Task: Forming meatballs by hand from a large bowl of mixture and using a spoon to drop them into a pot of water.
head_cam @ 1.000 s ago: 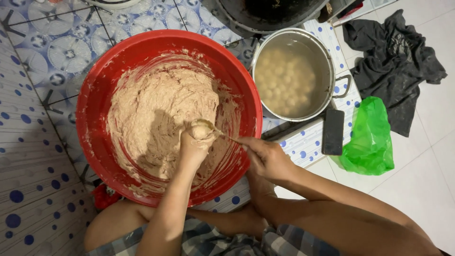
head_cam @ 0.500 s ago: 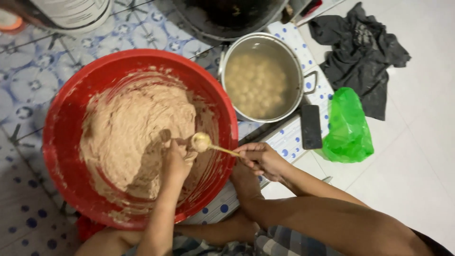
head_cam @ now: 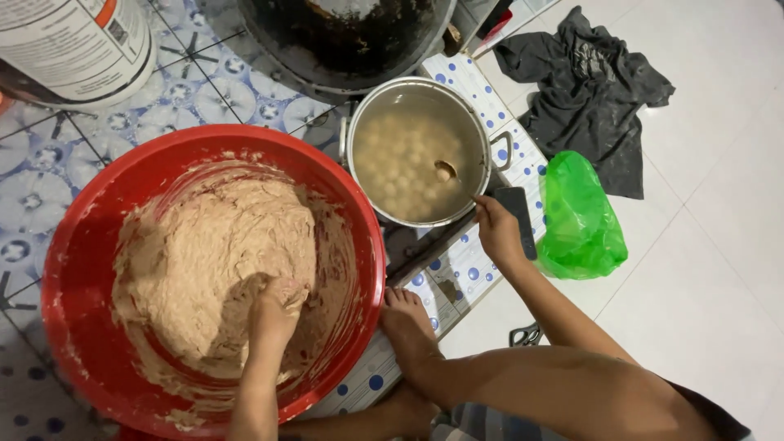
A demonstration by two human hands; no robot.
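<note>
- While the left hand [head_cam: 273, 314] presses down into the pale brown paste [head_cam: 216, 269], its fingers are curled together and sunk into the mass, so the fingertips cannot be seen.
- That paste fills much of a big red plastic basin [head_cam: 77, 269], heaped toward the far-left side, with smears up the inner wall on the near and right sides.
- The right hand [head_cam: 496, 230] reaches across to the steel pot [head_cam: 416, 151], fingers pinched together on the thin handle of a spoon [head_cam: 446, 171].
- The spoon's bowl lies in the pot's cloudy liquid, among many pale round balls [head_cam: 392, 159] floating there; whether it carries a ball is hard to tell at this size.
- The pot stands just beside the basin's far-right rim, on a tiled floor [head_cam: 482, 269] with blue dots.
- A dark flat rectangular thing [head_cam: 523, 216] lies next to the right hand, touching or nearly touching a crumpled green plastic bag [head_cam: 580, 220].
- A dark grey cloth [head_cam: 588, 90] lies spread on the white tiles beyond the bag.
- A large blackened pan [head_cam: 351, 41] sits behind the pot, and a white bucket [head_cam: 73, 45] stands at the far left.
- The person's bare foot [head_cam: 404, 318] rests against the basin's near-right rim.
</note>
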